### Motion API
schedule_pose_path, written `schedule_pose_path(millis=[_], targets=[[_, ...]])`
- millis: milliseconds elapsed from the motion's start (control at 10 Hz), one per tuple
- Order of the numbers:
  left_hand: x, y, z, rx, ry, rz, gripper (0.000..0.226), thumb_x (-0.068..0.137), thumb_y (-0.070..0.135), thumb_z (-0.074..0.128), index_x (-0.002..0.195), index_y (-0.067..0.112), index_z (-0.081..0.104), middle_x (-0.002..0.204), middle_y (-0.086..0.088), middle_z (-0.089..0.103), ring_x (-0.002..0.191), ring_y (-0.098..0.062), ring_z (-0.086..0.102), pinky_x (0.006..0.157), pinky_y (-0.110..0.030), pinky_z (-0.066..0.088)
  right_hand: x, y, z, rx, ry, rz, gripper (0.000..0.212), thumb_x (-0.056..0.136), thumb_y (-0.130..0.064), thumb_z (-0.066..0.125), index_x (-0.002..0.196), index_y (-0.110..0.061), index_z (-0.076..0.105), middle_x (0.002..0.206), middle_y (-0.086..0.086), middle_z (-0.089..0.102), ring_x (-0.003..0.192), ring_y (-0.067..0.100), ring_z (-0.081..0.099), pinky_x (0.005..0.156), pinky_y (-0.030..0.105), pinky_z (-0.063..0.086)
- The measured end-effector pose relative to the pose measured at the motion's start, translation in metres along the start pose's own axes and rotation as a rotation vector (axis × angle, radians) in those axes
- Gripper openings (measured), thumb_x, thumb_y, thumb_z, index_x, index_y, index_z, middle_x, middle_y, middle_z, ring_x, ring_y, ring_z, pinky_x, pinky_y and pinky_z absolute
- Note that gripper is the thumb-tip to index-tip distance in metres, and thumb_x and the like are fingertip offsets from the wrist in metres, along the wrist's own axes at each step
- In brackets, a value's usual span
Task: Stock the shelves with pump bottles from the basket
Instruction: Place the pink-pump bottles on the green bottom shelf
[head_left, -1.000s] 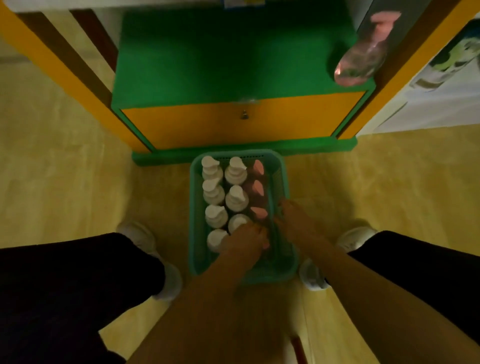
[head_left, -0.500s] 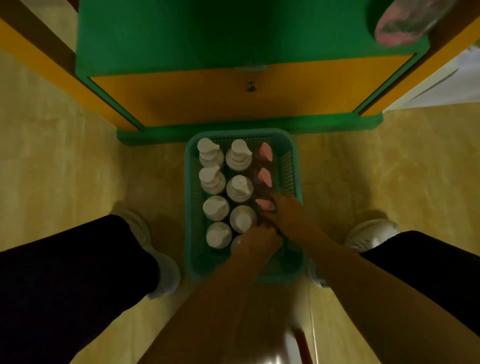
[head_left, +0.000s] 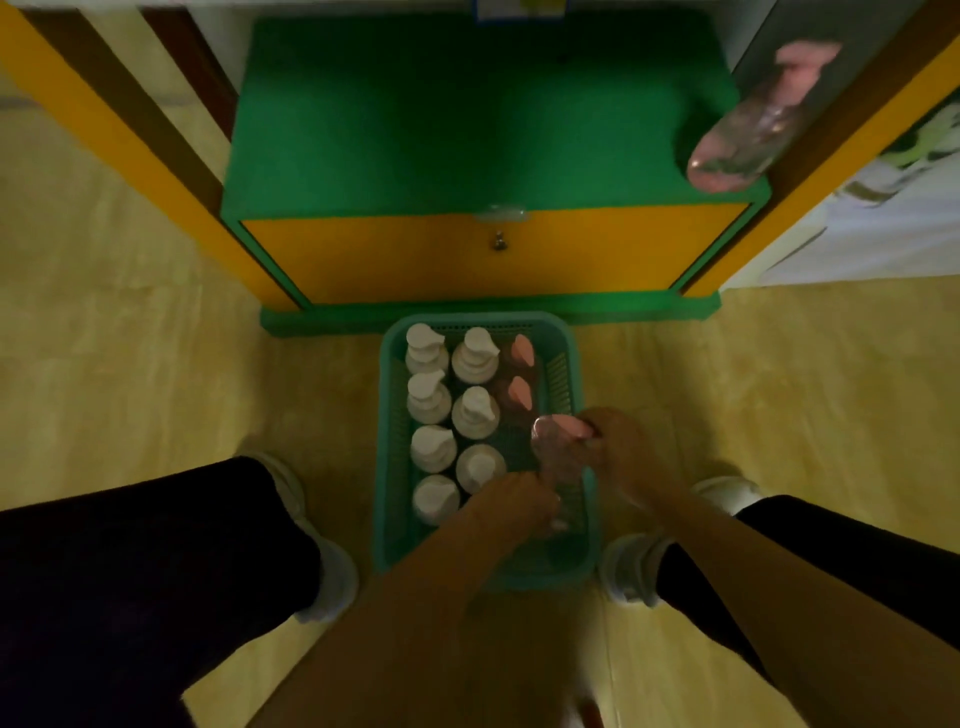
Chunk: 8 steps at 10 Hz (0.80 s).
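Note:
A teal basket (head_left: 587, 525) stands on the floor in front of the shelf unit. It holds several white pump bottles (head_left: 475, 358) in two columns and pink-capped clear bottles (head_left: 521, 349) along its right side. My right hand (head_left: 618, 449) is closed on a pink-capped clear bottle (head_left: 557, 441) lifted partly above the basket's right wall. My left hand (head_left: 511, 501) reaches into the near part of the basket, its fingers curled around something I cannot make out. One pink-capped bottle (head_left: 748, 140) stands on the green shelf (head_left: 441, 130) at its right edge.
The shelf unit has an orange front panel (head_left: 415, 254) with a small lock and orange side posts. My dark trouser legs and white shoes (head_left: 628, 571) flank the basket on a yellow floor (head_left: 130, 364). A white panel lies at the far right.
My right hand has closed on a pink-capped bottle and lifted it up and toward the basket's right wall. My left hand stayed low in the basket's near end. The camera tilted up.

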<state>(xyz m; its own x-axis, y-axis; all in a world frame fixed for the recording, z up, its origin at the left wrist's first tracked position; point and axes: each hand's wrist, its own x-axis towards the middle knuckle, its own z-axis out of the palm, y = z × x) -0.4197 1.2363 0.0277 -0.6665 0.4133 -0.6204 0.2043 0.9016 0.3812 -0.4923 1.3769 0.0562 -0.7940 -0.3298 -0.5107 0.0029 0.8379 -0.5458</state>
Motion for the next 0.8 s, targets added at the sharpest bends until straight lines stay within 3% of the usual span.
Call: schedule_pose_path(millis=[100, 200, 300, 400, 500, 600, 700, 800], targets=[[-0.022, -0.003, -0.016, -0.109, 0.161, 0.032, 0.039, 0.091, 0.038, 0.057, 0.12, 0.012, 0.056, 0.118, -0.011, 0.059, 0.099, -0.025, 0.06, 0.085, -0.032, 0.048, -0.017, -0.015, -0.031, 0.105, 0.058, -0.04, 0.024, 0.087, -0.008, 0.062, 0.111, -0.013, 0.064, 0.098, -0.003, 0.062, 0.088, 0.003, 0.059, 0.077, 0.011, 0.045], [-0.056, -0.006, -0.053, -0.353, 0.356, -0.034, 0.034, 0.098, 0.03, 0.047, 0.119, 0.005, 0.055, 0.119, -0.01, 0.058, 0.091, -0.012, 0.059, 0.082, -0.017, 0.049, -0.031, -0.037, -0.063, 0.202, 0.156, -0.088, 0.009, 0.089, 0.0, 0.059, 0.094, -0.004, 0.065, 0.072, -0.005, 0.057, 0.056, -0.013, 0.055, 0.055, 0.008, 0.039], [-0.091, -0.006, -0.093, -0.435, 0.469, -0.039, 0.012, 0.097, 0.016, 0.047, 0.103, 0.008, 0.053, 0.098, -0.01, 0.06, 0.087, -0.018, 0.058, 0.075, -0.022, 0.049, -0.047, -0.065, -0.093, 0.234, 0.26, -0.212, 0.01, 0.089, -0.007, 0.06, 0.096, -0.014, 0.065, 0.071, -0.003, 0.062, 0.06, -0.006, 0.059, 0.055, 0.006, 0.043], [-0.126, -0.015, -0.132, -0.599, 0.619, -0.012, 0.023, 0.089, 0.019, 0.06, 0.075, 0.029, 0.046, 0.074, 0.011, 0.051, 0.071, -0.008, 0.052, 0.06, -0.015, 0.038, -0.055, -0.091, -0.121, 0.321, 0.301, -0.269, 0.012, 0.089, -0.018, 0.062, 0.1, -0.016, 0.068, 0.09, 0.019, 0.069, 0.078, 0.025, 0.062, 0.074, 0.042, 0.053], [-0.152, -0.023, -0.168, -0.638, 0.727, 0.042, 0.015, 0.089, 0.023, 0.063, 0.076, 0.024, 0.056, 0.07, 0.012, 0.054, 0.061, 0.005, 0.053, 0.057, -0.009, 0.042, -0.063, -0.118, -0.145, 0.513, 0.27, -0.284, 0.022, 0.089, -0.029, 0.061, 0.109, -0.02, 0.066, 0.101, 0.013, 0.07, 0.09, 0.023, 0.064, 0.083, 0.044, 0.054], [-0.17, -0.027, -0.197, -0.766, 0.818, 0.098, 0.015, 0.092, 0.025, 0.058, 0.086, 0.013, 0.063, 0.074, 0.008, 0.059, 0.063, 0.006, 0.055, 0.058, -0.011, 0.045, -0.064, -0.142, -0.159, 0.713, 0.252, -0.297, 0.027, 0.091, -0.034, 0.057, 0.113, -0.021, 0.066, 0.097, 0.003, 0.072, 0.09, 0.018, 0.067, 0.074, 0.034, 0.056], [-0.17, -0.028, -0.209, -1.03, 0.918, 0.052, 0.019, 0.093, 0.034, 0.054, 0.103, 0.02, 0.062, 0.094, 0.008, 0.064, 0.085, -0.001, 0.06, 0.068, -0.016, 0.048, -0.059, -0.155, -0.162, 0.89, 0.23, -0.218, 0.023, 0.093, -0.039, 0.052, 0.091, -0.023, 0.068, 0.094, 0.001, 0.072, 0.097, 0.026, 0.067, 0.077, 0.045, 0.056], [-0.157, -0.025, -0.215, -1.11, 1.007, -0.009, 0.024, 0.094, 0.041, 0.048, 0.105, 0.023, 0.059, 0.096, 0.005, 0.064, 0.085, -0.007, 0.061, 0.067, -0.017, 0.05, -0.049, -0.162, -0.156, 0.931, 0.205, -0.166, 0.028, 0.093, -0.044, 0.05, 0.089, -0.023, 0.068, 0.099, 0.006, 0.071, 0.1, 0.029, 0.067, 0.089, 0.057, 0.05]])
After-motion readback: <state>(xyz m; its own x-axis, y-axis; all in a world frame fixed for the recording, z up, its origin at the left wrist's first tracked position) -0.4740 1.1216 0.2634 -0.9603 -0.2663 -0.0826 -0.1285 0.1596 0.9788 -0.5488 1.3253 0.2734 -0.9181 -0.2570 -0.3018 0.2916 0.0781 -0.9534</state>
